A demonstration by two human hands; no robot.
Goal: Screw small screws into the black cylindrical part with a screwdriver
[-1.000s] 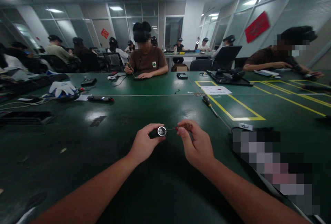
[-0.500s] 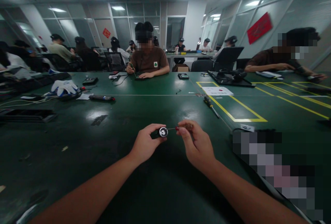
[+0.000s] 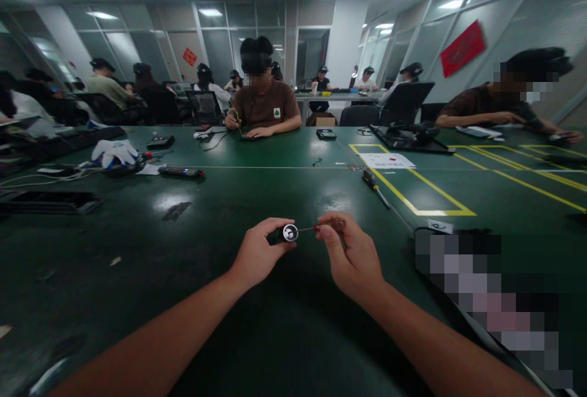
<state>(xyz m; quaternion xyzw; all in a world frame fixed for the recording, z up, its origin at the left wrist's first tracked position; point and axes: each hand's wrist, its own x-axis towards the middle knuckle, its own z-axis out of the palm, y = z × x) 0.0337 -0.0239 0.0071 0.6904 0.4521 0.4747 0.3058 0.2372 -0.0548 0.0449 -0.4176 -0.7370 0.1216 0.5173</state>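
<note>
My left hand point(image 3: 261, 253) is closed around a small dark cylinder point(image 3: 290, 233) with a silver rim, its round end facing me. White and dark parts show inside that rim; the rest of the cylinder is hidden by my fingers. My right hand point(image 3: 351, 256) grips a screwdriver point(image 3: 338, 224) by its reddish, see-through handle. Its thin shaft runs left to the right side of the rim. Whether the tip touches the rim or sits inside it, I cannot tell. Both hands are above the green table point(image 3: 220, 336).
Beyond my right hand lies a yellow-and-black screwdriver point(image 3: 376, 189), near a white paper point(image 3: 387, 160) and yellow tape point(image 3: 444, 212). White gloves point(image 3: 114, 153) and a dark pen-shaped tool point(image 3: 181, 173) are at the left. A person in brown point(image 3: 266, 103) sits opposite. A blurred-out object point(image 3: 495, 305) is at the right.
Both hands keep their grips and stay nearly in place. The look inside the silver rim differs slightly, and the screwdriver has shifted a little. The camera view has moved very slightly.
</note>
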